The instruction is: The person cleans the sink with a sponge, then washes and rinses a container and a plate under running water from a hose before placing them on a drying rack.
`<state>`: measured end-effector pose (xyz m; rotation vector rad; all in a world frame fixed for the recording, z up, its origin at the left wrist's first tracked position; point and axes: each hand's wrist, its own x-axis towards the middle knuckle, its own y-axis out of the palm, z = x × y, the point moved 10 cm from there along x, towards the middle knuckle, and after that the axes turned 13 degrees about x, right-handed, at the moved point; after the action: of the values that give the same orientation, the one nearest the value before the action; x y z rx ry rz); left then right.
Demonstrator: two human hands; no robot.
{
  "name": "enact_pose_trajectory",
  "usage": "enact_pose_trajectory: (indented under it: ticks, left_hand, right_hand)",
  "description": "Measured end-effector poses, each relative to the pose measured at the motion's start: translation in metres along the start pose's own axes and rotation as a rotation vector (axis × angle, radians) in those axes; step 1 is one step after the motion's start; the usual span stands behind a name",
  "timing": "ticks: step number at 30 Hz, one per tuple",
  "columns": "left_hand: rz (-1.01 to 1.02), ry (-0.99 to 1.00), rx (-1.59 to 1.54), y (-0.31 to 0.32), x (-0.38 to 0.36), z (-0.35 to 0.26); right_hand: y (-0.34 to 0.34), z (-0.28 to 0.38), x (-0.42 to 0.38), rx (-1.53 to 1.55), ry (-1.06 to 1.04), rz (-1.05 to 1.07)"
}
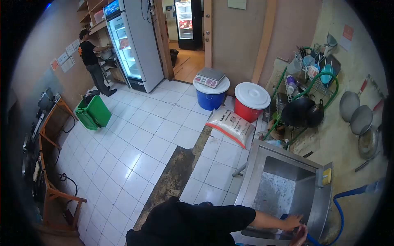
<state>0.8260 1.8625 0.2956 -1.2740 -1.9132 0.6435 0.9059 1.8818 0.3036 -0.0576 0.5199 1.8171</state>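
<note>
At the lower right of the frame, one hand is laid on the near rim of the steel sink, beside the blue hose; which hand cannot be told, nor whether its fingers are closed. A second hand is partly seen below it, nearer the hose, which runs up and right.

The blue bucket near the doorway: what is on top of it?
On the blue bucket sits a white lid, and on the lid a weighing scale. The lid hides whatever is inside the bucket.
</note>
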Motion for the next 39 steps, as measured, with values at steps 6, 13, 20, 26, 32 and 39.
enact_pose_trajectory:
  ticks: [6, 13, 20, 26, 32, 39]
  left_hand:
    - [-0.078, 0.600, 0.299, -0.027, -0.020, -0.024]
    - [0.070, 0.853, 0.148, -0.090, -0.064, 0.047]
    - [-0.540, -0.067, 0.133, -0.264, -0.044, 0.206]
    - [-0.903, -0.756, 0.055, -0.333, -0.085, 0.332]
    - [-0.665, -0.587, 0.522, -0.363, -0.084, 0.276]
    - [-0.808, -1.014, 0.464, -0.302, -0.089, 0.304]
  right_hand:
    - [-0.015, 0.008, -0.001, -0.032, -0.038, -0.026]
    - [-0.074, 0.031, -0.014, -0.028, -0.232, -0.023]
    - [-0.119, 0.044, -0.041, -0.030, -0.215, -0.385]
    - [-0.172, 0.042, -0.058, 0.067, -0.303, -0.438]
    - [-0.199, 0.057, -0.088, -0.130, -0.326, -0.516]
    - [-0.208, 0.090, -0.148, -0.203, -0.307, -0.476]
